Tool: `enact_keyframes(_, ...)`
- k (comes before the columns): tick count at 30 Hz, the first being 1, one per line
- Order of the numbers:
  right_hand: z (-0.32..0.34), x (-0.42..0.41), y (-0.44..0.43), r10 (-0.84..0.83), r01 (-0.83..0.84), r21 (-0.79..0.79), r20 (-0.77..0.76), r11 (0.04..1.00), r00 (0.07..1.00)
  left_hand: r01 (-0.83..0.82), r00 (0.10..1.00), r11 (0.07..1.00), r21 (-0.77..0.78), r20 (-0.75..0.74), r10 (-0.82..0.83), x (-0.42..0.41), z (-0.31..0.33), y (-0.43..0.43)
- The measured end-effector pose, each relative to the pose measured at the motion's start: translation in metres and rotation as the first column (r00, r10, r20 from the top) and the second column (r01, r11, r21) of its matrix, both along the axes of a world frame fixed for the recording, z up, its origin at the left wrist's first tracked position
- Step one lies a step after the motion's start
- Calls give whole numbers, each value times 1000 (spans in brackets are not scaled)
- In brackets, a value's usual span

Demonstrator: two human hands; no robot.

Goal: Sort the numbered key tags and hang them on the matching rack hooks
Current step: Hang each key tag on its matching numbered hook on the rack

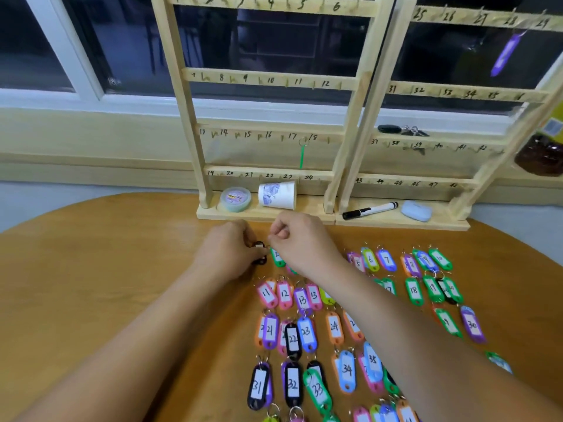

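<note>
Wooden table [106,269] by a dark window [122,41], two racks [268,79] [457,92], two tags [301,156] [505,53] hung; left hand [228,251] and right hand [301,239] pinch one black tag [260,257].

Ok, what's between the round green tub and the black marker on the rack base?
Head view: a printed paper cup on its side, then the two racks' wooden uprights.

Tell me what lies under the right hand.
A green key tag pokes out beneath the right hand, a pink tag's edge beside it. The hand covers most of their labels and whatever else lies there.
</note>
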State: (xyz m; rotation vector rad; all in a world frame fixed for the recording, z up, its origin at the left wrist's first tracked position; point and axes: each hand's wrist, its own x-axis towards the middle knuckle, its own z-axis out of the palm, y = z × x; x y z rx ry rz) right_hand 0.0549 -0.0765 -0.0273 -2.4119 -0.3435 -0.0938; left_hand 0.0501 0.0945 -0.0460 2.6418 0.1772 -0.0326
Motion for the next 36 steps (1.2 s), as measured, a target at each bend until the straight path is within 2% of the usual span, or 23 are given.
enact_keyframes(7,-4,9,1,66,-65,-122,5,990,998,104,968,991,85,-237,-82,15,18,-9)
enact_keyframes(11,-6,9,-5,56,-56,-77,5,996,998,96,953,995,34,-290,-82,15,27,-7)
enact_keyframes(14,-4,5,-6,73,-74,-42,-3,996,997,60,967,998,26,-251,-51,13,26,-2)
enact_keyframes(19,3,-2,-10,81,-81,25,-10,996,997,-4,981,991,-131,-192,-21,3,23,5)
enact_keyframes(22,11,-7,-12,22,-10,130,-87,991,996,-56,996,929,-367,-88,26,-6,27,6)
enact_keyframes(25,23,-11,-12,-34,66,194,-166,979,985,-26,999,777,-629,4,37,-21,44,5)
enact_keyframes(29,46,-25,-12,48,67,423,-256,904,966,70,994,674,-735,112,18,-41,71,0)
enact_keyframes(36,75,-45,1,59,76,678,-173,731,983,119,985,606,-786,171,28,-63,107,3)
